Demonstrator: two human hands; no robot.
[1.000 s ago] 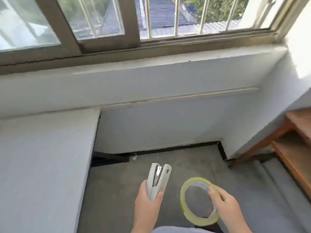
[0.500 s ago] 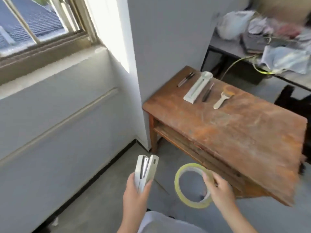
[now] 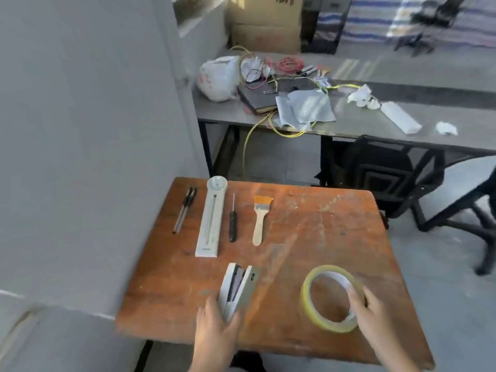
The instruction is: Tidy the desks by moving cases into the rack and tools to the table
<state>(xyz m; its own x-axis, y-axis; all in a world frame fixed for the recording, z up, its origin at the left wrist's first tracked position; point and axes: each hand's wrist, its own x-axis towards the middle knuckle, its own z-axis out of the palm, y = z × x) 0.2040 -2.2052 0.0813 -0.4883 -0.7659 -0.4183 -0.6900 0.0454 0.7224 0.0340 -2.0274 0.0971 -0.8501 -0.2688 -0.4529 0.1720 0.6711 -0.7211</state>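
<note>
stapler (image 3: 236, 289): gripped by its rear end in the left hand (image 3: 214, 336), held over the wooden desk (image 3: 308, 237)
tape roll (image 3: 332, 298): right hand (image 3: 375, 320) closed on the rim
handling: both probably light and rigid; tape best pinched through the hole

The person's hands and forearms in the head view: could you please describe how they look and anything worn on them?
Both the left hand and right hand are bare, with no gloves, rings, watch or sleeves visible up to the frame's bottom edge.
</note>
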